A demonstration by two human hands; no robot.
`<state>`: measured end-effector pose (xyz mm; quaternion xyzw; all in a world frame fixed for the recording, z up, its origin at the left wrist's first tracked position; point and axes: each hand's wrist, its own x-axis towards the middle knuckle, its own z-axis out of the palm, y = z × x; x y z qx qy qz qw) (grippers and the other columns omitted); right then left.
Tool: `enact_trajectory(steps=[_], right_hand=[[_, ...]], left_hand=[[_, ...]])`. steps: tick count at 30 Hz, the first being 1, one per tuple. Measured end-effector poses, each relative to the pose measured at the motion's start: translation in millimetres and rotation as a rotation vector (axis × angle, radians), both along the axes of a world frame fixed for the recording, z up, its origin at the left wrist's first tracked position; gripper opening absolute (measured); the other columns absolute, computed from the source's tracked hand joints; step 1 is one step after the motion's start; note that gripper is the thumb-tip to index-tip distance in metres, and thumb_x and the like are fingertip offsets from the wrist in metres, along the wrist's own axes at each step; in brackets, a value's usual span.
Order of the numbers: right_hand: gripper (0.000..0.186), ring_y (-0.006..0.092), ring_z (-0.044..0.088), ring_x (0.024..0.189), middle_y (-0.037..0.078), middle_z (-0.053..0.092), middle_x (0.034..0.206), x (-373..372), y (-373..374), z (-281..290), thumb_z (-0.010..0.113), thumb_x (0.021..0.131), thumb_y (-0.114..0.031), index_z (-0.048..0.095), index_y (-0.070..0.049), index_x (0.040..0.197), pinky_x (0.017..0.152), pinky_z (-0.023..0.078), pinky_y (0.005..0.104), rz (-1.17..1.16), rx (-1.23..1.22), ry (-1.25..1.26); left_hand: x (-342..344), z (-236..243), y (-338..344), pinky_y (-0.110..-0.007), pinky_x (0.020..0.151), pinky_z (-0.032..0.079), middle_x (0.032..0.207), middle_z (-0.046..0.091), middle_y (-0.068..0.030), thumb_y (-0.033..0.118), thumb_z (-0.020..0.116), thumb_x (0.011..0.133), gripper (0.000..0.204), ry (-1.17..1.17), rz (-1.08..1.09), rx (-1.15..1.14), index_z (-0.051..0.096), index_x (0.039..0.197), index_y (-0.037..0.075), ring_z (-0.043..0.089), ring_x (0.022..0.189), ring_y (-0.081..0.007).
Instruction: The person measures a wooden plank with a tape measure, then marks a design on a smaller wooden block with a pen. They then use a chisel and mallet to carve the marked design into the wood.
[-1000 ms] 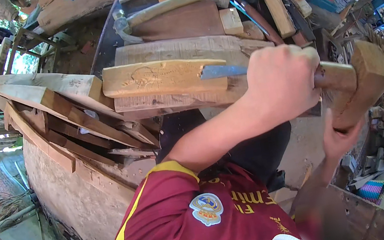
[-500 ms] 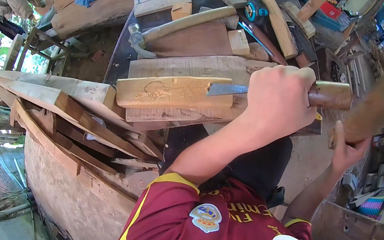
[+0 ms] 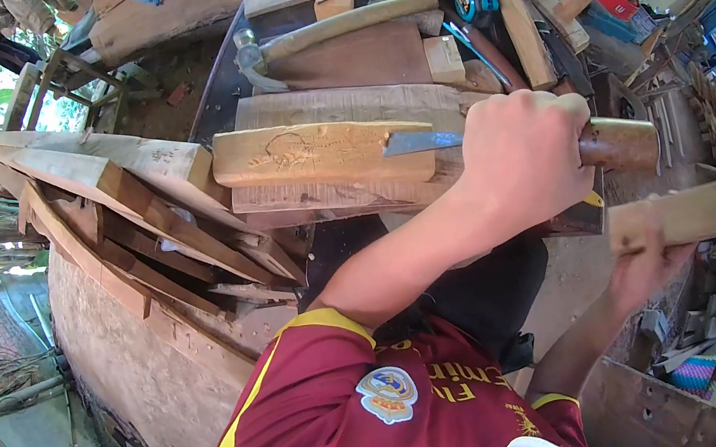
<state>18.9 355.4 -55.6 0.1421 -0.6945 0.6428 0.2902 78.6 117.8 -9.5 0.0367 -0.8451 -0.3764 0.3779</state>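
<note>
My left hand (image 3: 527, 152) is wrapped round a chisel (image 3: 424, 140), its thumb side out of sight. The chisel's wooden handle juts out on the right of the fist. Its flat metal blade points left, the tip resting on the right part of a pale wooden block (image 3: 300, 150) with a curved drawing on its top. That block lies on a wider, rougher board (image 3: 279, 200). To the right, below the handle's end and apart from it, my right hand (image 3: 650, 266) grips a squared wooden billet (image 3: 693, 212), held about level.
Beyond the board lie a claw hammer (image 3: 345, 24) with a wooden handle, a teal tape measure (image 3: 475, 1) and a long wooden strip (image 3: 507, 13). Stacked planks (image 3: 150, 210) stand close on the left. A wooden box (image 3: 649, 402) is at lower right.
The billet in my right hand, tilted and blurred before, has swung down to about level, away from the chisel handle. My left hand and the chisel have barely moved on the block.
</note>
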Motion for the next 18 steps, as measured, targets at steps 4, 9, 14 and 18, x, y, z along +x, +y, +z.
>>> enact_trajectory(steps=[4, 9, 14, 18], right_hand=[[0.071, 0.0232, 0.057, 0.114, 0.016, 0.057, 0.128, -4.2, 6.6, -22.7, 0.078, 0.08, -0.001, 0.041, 0.003, 0.14, 0.098, 0.048, 0.0368, -0.009, 0.504, 0.163], [0.073, 0.0248, 0.055, 0.118, 0.019, 0.055, 0.132, -6.4, 8.7, 6.2, 0.078, 0.079, 0.001, 0.039, 0.004, 0.141, 0.102, 0.045, 0.0399, 0.024, 0.147, -0.087], [0.068, 0.022, 0.056, 0.114, 0.017, 0.056, 0.129, 3.3, -7.5, -17.6, 0.079, 0.077, 0.0, 0.044, 0.005, 0.135, 0.097, 0.046, 0.0368, 0.219, 0.429, 0.045], [0.069, 0.0226, 0.054, 0.118, 0.017, 0.055, 0.13, -3.2, 0.0, -13.2, 0.08, 0.077, -0.001, 0.045, 0.005, 0.135, 0.099, 0.045, 0.0374, 0.095, 0.275, -0.156]], left_hand=[[-1.6, -3.0, -2.7, -0.045, 0.055, 0.049, 0.062, 0.06, -0.0129, 0.015, 0.071, 0.054, 0.018, -0.005, 0.008, -0.016, 0.058, 0.065, 0.008, 0.063, 0.062, -0.0359], [-6.1, -3.1, 2.0, -0.045, 0.055, 0.049, 0.062, 0.06, -0.0125, 0.014, 0.071, 0.054, 0.018, -0.028, 0.028, -0.036, 0.059, 0.066, 0.008, 0.063, 0.063, -0.0357], [-5.9, -5.0, -0.7, -0.045, 0.056, 0.049, 0.063, 0.061, -0.0122, 0.014, 0.071, 0.054, 0.019, -0.036, 0.039, -0.043, 0.059, 0.066, 0.008, 0.064, 0.063, -0.035], [-5.7, -5.8, -2.0, -0.044, 0.055, 0.049, 0.063, 0.061, -0.0123, 0.014, 0.071, 0.054, 0.018, -0.041, 0.043, -0.042, 0.06, 0.067, 0.008, 0.064, 0.063, -0.0348]])
